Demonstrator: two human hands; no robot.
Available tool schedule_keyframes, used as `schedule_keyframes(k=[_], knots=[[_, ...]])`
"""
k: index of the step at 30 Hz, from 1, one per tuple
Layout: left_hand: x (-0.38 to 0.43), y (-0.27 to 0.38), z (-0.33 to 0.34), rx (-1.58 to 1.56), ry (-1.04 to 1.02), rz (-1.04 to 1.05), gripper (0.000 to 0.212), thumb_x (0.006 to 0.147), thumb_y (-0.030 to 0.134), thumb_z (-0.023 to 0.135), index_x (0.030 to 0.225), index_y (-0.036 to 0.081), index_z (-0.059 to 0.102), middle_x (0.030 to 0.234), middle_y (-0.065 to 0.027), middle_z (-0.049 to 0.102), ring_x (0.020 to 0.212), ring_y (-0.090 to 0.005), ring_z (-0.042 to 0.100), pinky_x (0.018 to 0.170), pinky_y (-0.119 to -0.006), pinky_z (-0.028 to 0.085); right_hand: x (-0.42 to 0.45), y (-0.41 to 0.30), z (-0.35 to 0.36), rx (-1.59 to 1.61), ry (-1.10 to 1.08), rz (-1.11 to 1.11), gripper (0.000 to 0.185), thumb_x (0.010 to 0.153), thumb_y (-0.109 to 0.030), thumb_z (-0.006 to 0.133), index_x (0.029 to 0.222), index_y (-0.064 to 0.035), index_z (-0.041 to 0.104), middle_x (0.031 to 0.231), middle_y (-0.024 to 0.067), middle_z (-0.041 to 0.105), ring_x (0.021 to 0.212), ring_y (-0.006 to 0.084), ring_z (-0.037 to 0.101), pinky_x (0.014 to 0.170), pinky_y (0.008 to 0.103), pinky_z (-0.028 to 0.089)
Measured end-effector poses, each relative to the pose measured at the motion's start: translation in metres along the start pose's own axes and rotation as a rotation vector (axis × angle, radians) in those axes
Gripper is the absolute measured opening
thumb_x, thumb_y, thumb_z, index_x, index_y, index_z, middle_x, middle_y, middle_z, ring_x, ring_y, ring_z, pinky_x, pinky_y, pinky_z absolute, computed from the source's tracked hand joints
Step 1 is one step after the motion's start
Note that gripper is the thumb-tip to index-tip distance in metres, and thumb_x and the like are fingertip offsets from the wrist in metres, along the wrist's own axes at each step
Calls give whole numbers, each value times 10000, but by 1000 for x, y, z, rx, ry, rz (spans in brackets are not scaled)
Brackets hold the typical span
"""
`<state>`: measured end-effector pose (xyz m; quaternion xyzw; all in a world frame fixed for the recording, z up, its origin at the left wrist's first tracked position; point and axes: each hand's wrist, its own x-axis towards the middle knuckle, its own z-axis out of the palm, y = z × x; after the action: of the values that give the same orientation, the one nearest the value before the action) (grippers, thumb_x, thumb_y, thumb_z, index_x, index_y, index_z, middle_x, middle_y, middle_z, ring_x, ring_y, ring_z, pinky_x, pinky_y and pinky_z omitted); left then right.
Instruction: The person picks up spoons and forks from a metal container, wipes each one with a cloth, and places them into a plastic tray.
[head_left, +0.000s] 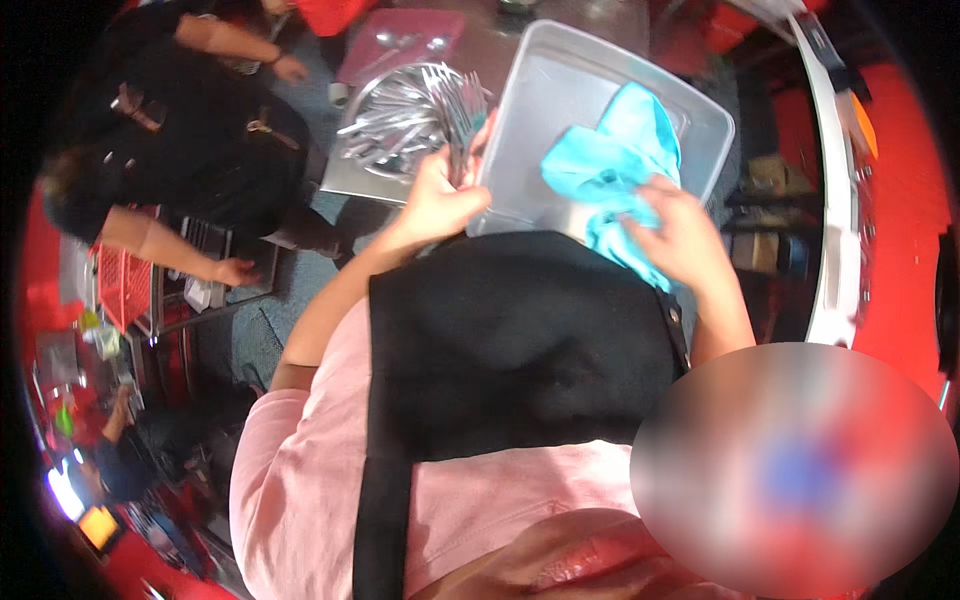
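My left hand (442, 199) grips a bunch of metal forks (461, 105), tines pointing away from me. Right behind the forks is a round container heaped with cutlery (394, 112), handles fanned in many directions. In my right hand (679, 229), which is slightly blurred, is a turquoise cloth (615, 146). The cloth is bunched at my fingers and spreads over a translucent plastic tub (517, 142). The tub sits tilted in view just in front of my black apron (517, 345), close to the left hand. Its near edge is partly hidden by the apron.
A pink tray (446, 26) with several spoons lies beyond the cutlery, on a metal table (352, 178). At left stands a person in black (195, 135), arms near the table and a cart with a red basket (124, 281). Dark shelves (757, 225) are at right.
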<state>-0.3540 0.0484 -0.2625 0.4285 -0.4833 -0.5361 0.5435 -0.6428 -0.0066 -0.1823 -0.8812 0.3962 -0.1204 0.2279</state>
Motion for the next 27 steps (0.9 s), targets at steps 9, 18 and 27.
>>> schedule_keyframes(k=[9, 18, 27], knots=[[6, 33, 1, -339, 166, 26, 782, 633, -162, 447, 1389, 5, 337, 1204, -65, 547, 984, -106, 562, 762, -233, 464, -45, 78, -45, 1333, 1306, 169, 504, 944, -342, 332, 1331, -23, 384, 1335, 180, 437, 1221, 360, 433, 1013, 502, 365], [7, 45, 29, -325, 245, -12, 816, 639, -93, 472, 1419, 95, 326, 942, 21, 577, 588, -26, 441, 489, -184, 341, 4, 0, 22, 1433, 874, 220, 575, 922, -463, 408, 1325, -53, 407, 1311, 110, 467, 1186, 287, 462, 992, 447, 386], [13, 30, 61, -366, 382, 180, 761, 674, -91, 484, 1402, 88, 349, 852, 56, 500, 561, -30, 400, 472, -208, 338, 45, -6, 85, 2046, 176, 95, 478, 883, -441, 462, 1179, -71, 530, 1161, 76, 567, 1075, 260, 533, 930, 416, 435]])
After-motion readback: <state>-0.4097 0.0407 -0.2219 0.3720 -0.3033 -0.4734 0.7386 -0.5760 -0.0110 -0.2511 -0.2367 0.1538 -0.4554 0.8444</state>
